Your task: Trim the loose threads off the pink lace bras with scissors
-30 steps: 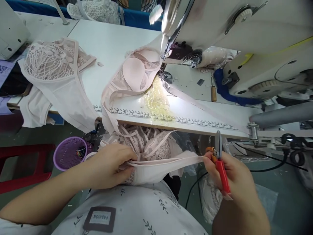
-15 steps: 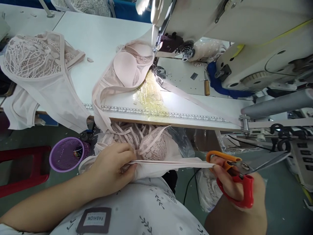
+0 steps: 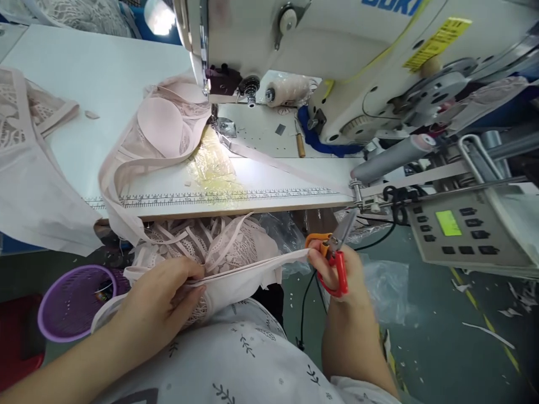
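Note:
My left hand (image 3: pixel 160 294) is closed on a pale pink lace bra (image 3: pixel 246 252) over my lap, its thumb and fingers pinching the folded edge. From there the bra's band (image 3: pixel 261 273) runs nearly straight to my right hand (image 3: pixel 352 275), which pinches its far end. Scissors with orange and red handles (image 3: pixel 342 272) are also in my right hand, their blades pointing up and away from the cloth and lying close together. Another pink bra (image 3: pixel 160 126) lies on the table with its edge at the sewing machine's needle area.
The sewing machine (image 3: pixel 252 45) stands over the white table (image 3: pixel 101 62), with a printed ruler (image 3: pixel 269 194) along its front edge. A grey control box (image 3: pixel 458 224) sits at right. More bra pieces (image 3: pixel 46 185) hang off the left. A purple basket (image 3: pixel 63 306) stands below.
The view has swung to the right. My right hand has come closer to my left, with the band's end slightly raised. The scissors have turned upward and their blades have come closer together.

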Motion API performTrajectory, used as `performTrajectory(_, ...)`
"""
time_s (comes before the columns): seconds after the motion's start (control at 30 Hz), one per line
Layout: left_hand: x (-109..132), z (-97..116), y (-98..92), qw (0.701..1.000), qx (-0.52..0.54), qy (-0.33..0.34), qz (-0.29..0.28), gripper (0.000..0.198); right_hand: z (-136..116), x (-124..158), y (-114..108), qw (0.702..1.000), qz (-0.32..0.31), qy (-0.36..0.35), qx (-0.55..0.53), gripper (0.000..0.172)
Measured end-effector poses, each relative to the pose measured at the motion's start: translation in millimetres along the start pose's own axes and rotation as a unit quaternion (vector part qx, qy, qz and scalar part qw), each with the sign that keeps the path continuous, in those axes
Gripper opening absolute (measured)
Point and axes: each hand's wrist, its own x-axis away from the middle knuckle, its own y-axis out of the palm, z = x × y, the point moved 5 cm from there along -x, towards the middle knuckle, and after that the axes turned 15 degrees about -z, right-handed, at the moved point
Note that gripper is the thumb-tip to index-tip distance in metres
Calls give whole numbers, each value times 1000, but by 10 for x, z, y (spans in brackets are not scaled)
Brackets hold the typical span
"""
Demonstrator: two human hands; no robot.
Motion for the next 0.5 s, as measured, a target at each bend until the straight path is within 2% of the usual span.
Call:
performTrajectory(0.13,-58,4,5,1000,-8,24,-7,4,20,-97,-15,1000,15,-16,16,16)
performTrajectory(0.23,-125,23,-11,1000,-6,19,-22,8,22,-163,-37,999,33,-14,30,13)
performTrajectory(0.3,-165,50,-14,999,0,10,-41,11,-28,-185,-56,997,67,-24,30,10)
performTrajectory(0.37,-197,82,-10,998,6,2,-59,12,-154,-214,-12,996,71,-51,17,18)
performTrajectory(0.43,-224,113,4,997,6,6,-73,12,-374,-274,154,995,-7,-104,1,22)
performTrajectory(0.5,-244,139,17,997,1,16,-79,12,-662,-326,426,972,-147,-182,-7,18)
